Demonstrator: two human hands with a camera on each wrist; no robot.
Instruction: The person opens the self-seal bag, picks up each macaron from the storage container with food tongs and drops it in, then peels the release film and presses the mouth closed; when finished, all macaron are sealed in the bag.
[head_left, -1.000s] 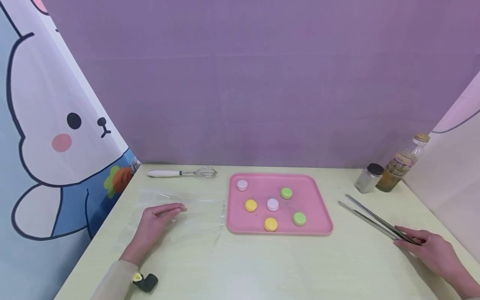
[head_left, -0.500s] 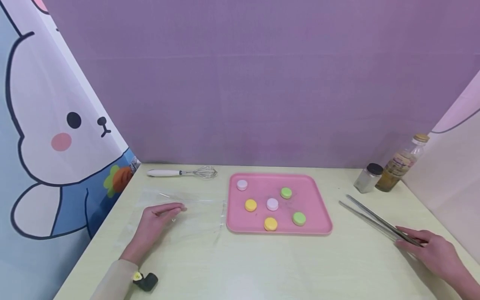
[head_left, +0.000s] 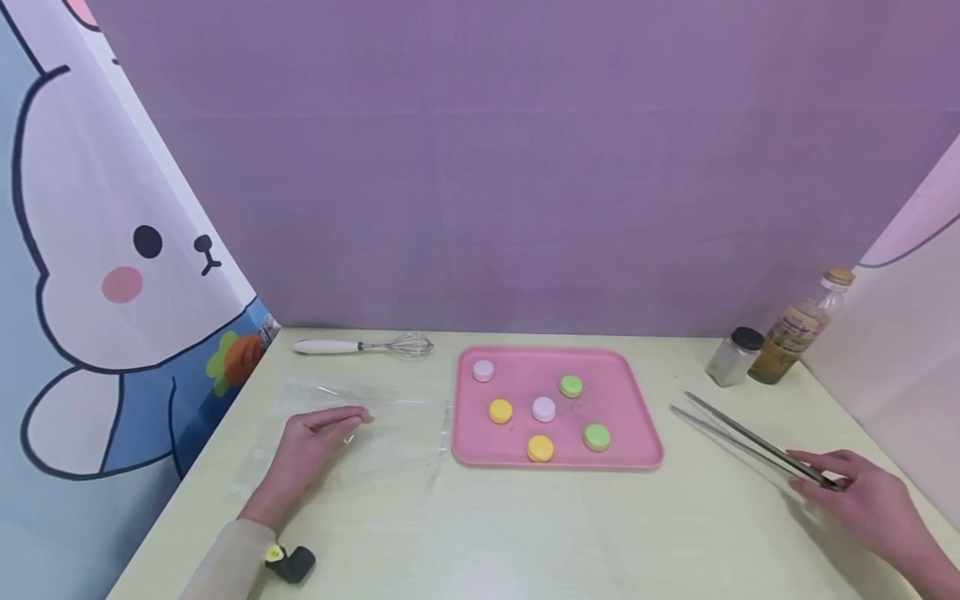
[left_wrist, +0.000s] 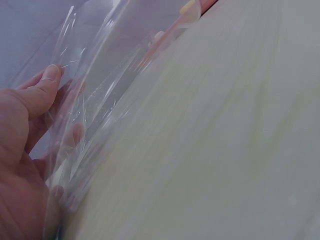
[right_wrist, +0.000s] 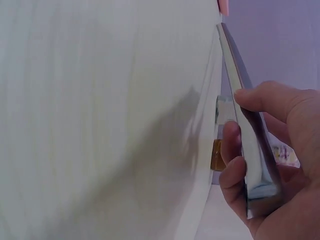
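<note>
Left of the tray (head_left: 630, 450), the left hand (head_left: 311, 446) is pinching slick-looking film (head_left: 405, 429), perhaps risking slips. Opposite, the right hand (head_left: 862, 496) is gripping parted tongs (right_wrist: 251, 150).

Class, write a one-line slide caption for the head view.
Left hand pinching clear plastic and right hand holding metal tongs, either side of a pink tray of six macarons.

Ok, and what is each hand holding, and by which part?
The right hand grips metal tongs near their joined end. The left hand pinches clear plastic at an edge or fold; I can't tell which.
</note>
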